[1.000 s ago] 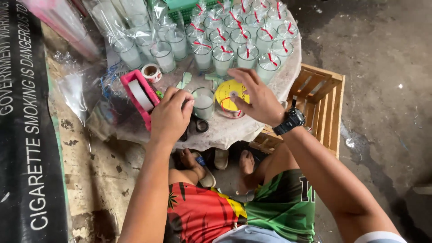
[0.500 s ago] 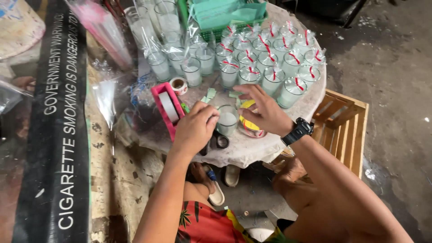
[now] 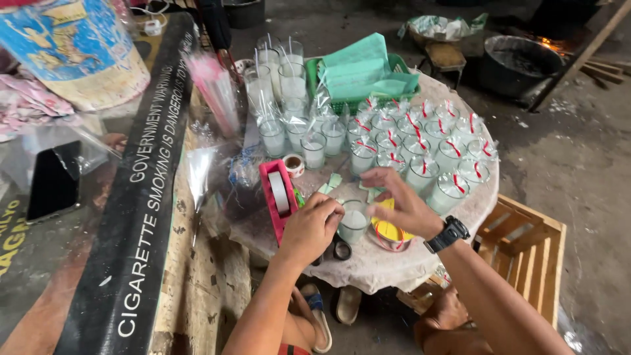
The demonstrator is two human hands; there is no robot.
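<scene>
While both hands work at the near edge of the round table (image 3: pixel 368 263), left hand (image 3: pixel 312 227) closes its fingers against the rim of a glass candle cup (image 3: pixel 355 222); right hand (image 3: pixel 401 200) hovers open just beside it, over a yellow-filled container (image 3: pixel 389 231). Pink tape dispenser (image 3: pixel 277 194) stands left.

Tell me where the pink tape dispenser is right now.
In the head view, the pink tape dispenser stands at the round table's left edge, just left of the left hand, with a small tape roll just behind it.
</scene>
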